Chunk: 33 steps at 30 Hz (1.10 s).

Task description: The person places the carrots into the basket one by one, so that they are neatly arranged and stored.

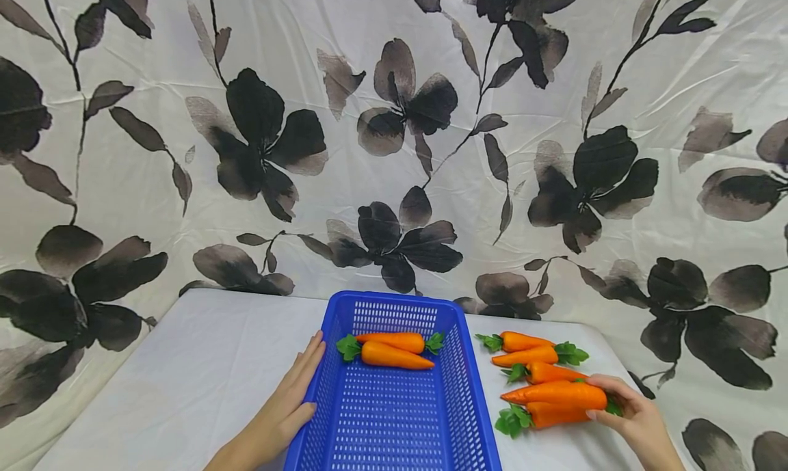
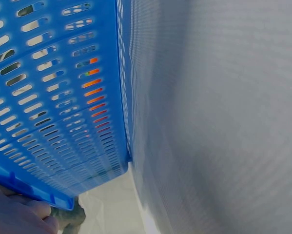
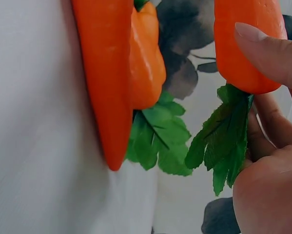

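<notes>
My right hand (image 1: 631, 416) pinches an orange carrot (image 1: 550, 393) with a green leafy top near its thick end, thumb on one side. In the right wrist view that carrot (image 3: 250, 58) is apart from the tabletop, leaves hanging beside the palm. Just below it in the head view lies another carrot (image 1: 559, 415). My left hand (image 1: 280, 409) rests with straight fingers along the left rim of a blue perforated basket (image 1: 477, 402). Inside the basket, at its far end, two carrots (image 1: 397, 355) lie side by side, pointing opposite ways. The left wrist view shows the basket's slotted side wall (image 2: 53, 97).
More carrots (image 1: 523, 357) lie in a column on the white table (image 1: 246, 334), right of the basket. A white cloth with dark flowers (image 1: 394, 177) hangs behind the table. The basket's far end stands close to this cloth.
</notes>
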Motion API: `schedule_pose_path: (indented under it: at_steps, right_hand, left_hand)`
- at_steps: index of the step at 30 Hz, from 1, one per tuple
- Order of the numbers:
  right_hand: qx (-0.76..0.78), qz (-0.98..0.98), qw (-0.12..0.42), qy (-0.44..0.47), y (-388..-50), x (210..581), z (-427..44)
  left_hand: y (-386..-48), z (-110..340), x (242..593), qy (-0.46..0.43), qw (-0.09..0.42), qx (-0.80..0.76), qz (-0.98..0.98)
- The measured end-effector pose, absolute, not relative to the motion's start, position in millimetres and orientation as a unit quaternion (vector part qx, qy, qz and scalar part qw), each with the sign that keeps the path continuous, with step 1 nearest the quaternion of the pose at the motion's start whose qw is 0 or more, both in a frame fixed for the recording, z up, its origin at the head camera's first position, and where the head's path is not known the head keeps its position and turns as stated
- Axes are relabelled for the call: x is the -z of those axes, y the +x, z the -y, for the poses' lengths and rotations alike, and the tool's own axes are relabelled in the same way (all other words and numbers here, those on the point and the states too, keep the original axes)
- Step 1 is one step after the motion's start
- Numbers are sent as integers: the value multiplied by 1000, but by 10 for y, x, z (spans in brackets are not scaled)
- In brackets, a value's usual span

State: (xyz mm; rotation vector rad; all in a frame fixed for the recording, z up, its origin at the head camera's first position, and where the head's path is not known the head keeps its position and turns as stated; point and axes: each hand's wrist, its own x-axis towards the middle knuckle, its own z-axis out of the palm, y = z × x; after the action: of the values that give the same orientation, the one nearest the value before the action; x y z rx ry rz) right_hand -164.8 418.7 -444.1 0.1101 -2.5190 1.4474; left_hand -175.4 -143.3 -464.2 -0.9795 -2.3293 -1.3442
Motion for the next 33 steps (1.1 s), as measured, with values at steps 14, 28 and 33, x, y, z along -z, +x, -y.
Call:
schedule_pose_path:
  at_steps: [14, 28, 33]
  right_hand:
    - [-499, 857, 130, 26, -1817, 4286, -3969]
    - [-508, 846, 141, 76, -1972, 4180, -3724]
    - [-495, 852, 142, 92, -2034, 4130, -3609]
  left_hand:
    - [-1771, 1434, 4669, -350, 151, 462, 801]
    - [-1774, 1445, 4680, -331, 114, 462, 815]
    - [-1769, 1442, 4671, -330, 114, 464, 814]
